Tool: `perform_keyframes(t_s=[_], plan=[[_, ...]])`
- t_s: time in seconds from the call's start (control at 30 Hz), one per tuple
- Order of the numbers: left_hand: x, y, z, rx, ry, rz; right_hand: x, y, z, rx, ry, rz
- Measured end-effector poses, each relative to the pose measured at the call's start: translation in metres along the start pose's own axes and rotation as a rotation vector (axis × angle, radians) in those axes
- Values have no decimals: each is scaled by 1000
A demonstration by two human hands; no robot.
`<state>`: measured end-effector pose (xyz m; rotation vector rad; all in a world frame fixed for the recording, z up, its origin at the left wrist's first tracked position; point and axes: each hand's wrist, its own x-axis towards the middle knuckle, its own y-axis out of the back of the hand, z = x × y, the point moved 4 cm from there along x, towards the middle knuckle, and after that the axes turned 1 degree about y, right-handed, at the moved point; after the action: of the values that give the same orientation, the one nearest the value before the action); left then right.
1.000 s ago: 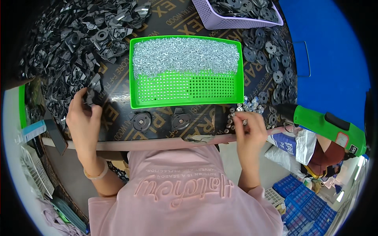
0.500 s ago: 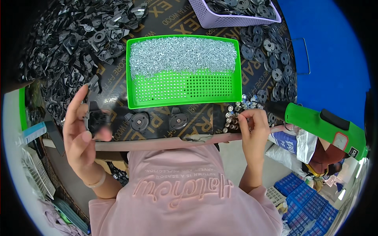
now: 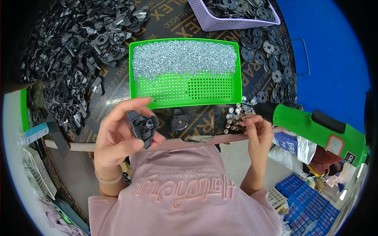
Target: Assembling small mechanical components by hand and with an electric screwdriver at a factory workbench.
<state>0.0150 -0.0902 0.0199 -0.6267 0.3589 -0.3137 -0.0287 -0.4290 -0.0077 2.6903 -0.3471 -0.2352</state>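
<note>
The left hand (image 3: 112, 141) is grasping one black part (image 3: 143, 126); the right hand (image 3: 258, 134) is curling beside metal pieces (image 3: 231, 115) (its hold I cannot tell); many heaped parts (image 3: 75, 47) are seemingly waiting.

left hand (image 3: 113, 142) holding a black plastic part (image 3: 142, 126)
right hand (image 3: 258, 135) at small round metal pieces (image 3: 228, 121), near a green power tool (image 3: 293, 121); silver screws (image 3: 185, 58) lie in a green tray (image 3: 165, 94).

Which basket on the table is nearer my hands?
The green basket, just past your left hand, part-filled with small silver pieces; the purple basket sits farther off, holding dark discs.
</note>
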Motion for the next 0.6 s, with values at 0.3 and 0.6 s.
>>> perform_keyframes(t_s=[0.3,0.6], plan=[[3,-11,-10,2,83,31,3,3,-10,-188,154,95],[17,-43,-34,9,208,-83,-6,-40,-51,261,73,-186]])
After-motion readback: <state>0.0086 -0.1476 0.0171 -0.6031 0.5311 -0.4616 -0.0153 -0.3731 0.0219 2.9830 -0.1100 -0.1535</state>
